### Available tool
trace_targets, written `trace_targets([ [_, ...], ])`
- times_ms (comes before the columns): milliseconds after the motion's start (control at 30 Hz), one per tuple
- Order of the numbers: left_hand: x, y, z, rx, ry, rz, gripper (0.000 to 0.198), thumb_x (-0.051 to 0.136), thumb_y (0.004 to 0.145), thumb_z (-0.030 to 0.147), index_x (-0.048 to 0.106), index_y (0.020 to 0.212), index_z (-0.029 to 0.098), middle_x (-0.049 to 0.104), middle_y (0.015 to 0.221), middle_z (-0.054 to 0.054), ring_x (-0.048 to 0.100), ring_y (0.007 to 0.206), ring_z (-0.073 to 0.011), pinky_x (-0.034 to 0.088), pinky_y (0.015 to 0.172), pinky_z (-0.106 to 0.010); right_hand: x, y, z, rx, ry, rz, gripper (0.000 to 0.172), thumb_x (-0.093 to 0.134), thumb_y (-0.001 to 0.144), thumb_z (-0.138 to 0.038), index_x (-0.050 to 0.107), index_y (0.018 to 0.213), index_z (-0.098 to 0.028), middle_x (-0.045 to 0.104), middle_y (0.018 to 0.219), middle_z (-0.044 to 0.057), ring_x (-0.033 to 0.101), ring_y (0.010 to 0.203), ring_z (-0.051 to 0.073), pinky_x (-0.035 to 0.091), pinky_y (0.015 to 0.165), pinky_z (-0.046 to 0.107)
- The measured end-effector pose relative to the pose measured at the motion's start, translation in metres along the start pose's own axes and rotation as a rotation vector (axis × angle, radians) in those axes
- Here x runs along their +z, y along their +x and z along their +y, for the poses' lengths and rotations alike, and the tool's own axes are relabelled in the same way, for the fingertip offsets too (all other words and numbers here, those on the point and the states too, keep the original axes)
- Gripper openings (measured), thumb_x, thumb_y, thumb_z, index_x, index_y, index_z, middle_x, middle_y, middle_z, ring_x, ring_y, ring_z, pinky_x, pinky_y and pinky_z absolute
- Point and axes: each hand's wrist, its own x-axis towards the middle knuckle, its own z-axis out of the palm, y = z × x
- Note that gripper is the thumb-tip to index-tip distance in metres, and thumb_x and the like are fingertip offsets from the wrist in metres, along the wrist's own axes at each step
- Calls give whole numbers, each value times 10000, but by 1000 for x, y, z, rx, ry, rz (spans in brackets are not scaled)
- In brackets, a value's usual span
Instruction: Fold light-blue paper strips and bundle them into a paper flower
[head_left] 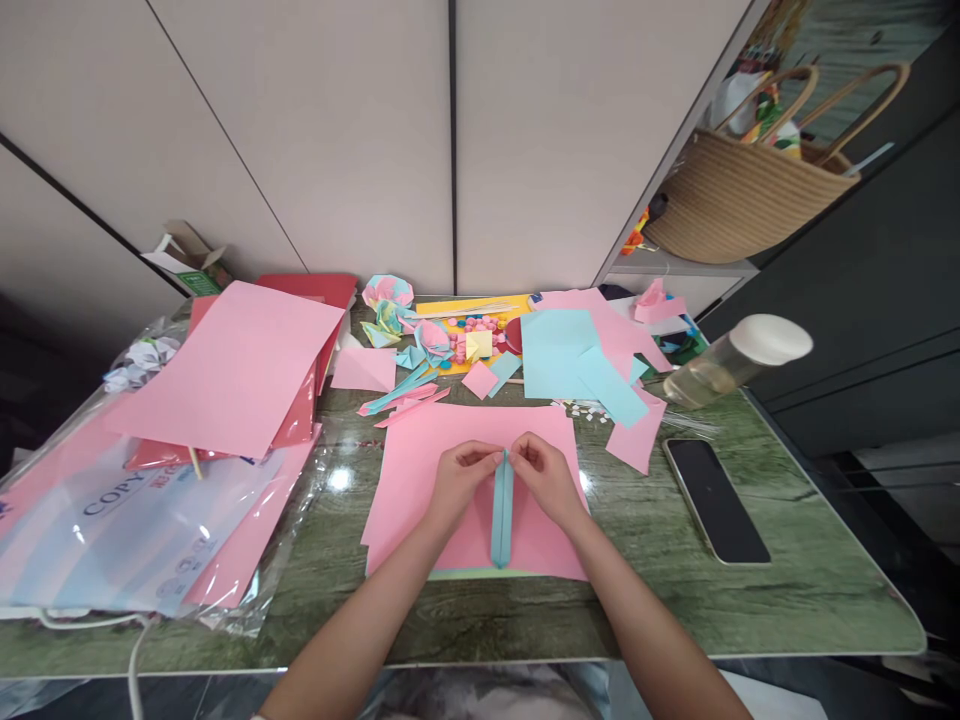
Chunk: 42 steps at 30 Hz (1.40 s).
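A narrow folded strip of blue paper point(501, 515) points toward me, with a crease or seam running down its length. Its far end is pinched between the fingertips of my left hand point(466, 478) and my right hand point(541, 478). Both hands are closed, thumbs and forefingers meeting at the strip's tip. Beneath them lies a stack of pink paper sheets point(409, 470), with a pale green edge showing at the near side. Just beyond the stack are folded blue and pink paper strips point(405, 392).
Several folded paper flowers point(431, 338) and a yellow sheet point(450, 308) with small beads lie at the back. Blue sheets point(555, 350) spread right of them. A phone point(716, 500) and a clear bottle point(720, 370) stand right; a plastic paper pack point(150, 520) covers the left.
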Motion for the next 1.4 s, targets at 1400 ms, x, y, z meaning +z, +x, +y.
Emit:
trace_targets([
  [1400, -16, 8, 0, -119, -45, -136, 261, 735, 531, 212, 640, 766, 149, 620, 684, -15, 554, 646, -110, 422, 673, -251, 1, 0, 1, 7, -6, -100, 103, 502, 752, -287, 542, 737, -193, 528, 669, -13, 469, 627, 124, 367, 580, 243],
])
